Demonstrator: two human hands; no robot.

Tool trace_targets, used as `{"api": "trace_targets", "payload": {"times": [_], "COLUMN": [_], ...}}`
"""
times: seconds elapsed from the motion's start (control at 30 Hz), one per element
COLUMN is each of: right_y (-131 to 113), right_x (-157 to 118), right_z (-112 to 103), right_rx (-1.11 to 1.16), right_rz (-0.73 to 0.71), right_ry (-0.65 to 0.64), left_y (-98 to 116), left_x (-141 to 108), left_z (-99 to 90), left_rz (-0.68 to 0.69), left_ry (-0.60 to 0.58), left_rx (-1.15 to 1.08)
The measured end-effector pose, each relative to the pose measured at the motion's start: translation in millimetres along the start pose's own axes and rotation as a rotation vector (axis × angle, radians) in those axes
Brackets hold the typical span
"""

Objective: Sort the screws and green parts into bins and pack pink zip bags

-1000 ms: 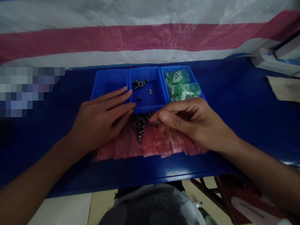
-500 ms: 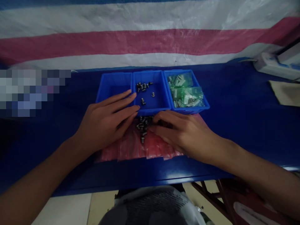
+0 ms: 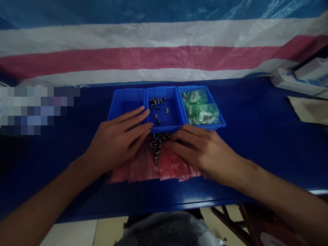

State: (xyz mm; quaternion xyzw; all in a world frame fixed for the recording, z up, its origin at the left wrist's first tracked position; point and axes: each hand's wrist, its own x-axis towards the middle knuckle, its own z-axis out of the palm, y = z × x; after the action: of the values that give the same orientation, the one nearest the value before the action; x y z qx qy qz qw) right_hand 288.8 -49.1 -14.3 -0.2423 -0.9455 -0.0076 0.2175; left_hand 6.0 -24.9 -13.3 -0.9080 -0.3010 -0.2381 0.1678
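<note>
Right hand [image 3: 205, 153] lower now, just beside the loose screws [image 3: 157, 145]

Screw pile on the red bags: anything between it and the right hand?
Nothing visible. The right hand lies at the edge of the screw pile on the red plastic bags, with no object between them.
</note>
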Motion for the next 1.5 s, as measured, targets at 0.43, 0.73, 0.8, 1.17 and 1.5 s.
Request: {"api": "trace_targets", "payload": {"times": [0.43,0.73,0.8,1.17,1.5], "right_y": [-7.1,-1.6,1.4,-1.2,-6.0], "right_x": [10.3,9.7,8.8,9.9,10.5], "right_z": [-12.1,-15.4,-14.1,-13.1,-16.4], "right_rx": [1.200,1.236,1.217,1.439,1.394], "right_rz": [0.542,0.714,0.740,0.618,0.570], "right_ry": [0.240,0.165,0.170,0.204,0.169], "left_y": [1.7,2.9,3.0,1.5,1.6], "left_x": [1.3,1.4,1.2,-0.6,0.7], "left_z": [-0.5,1.5,2.4,1.7,-0.7], "left_rz": [0.008,0.005,0.011,0.009,-0.041], "left_ry": [0.006,0.011,0.012,0.007,-0.034], "left_rx": [0.005,-0.018,-0.016,-0.032,-0.010]}}
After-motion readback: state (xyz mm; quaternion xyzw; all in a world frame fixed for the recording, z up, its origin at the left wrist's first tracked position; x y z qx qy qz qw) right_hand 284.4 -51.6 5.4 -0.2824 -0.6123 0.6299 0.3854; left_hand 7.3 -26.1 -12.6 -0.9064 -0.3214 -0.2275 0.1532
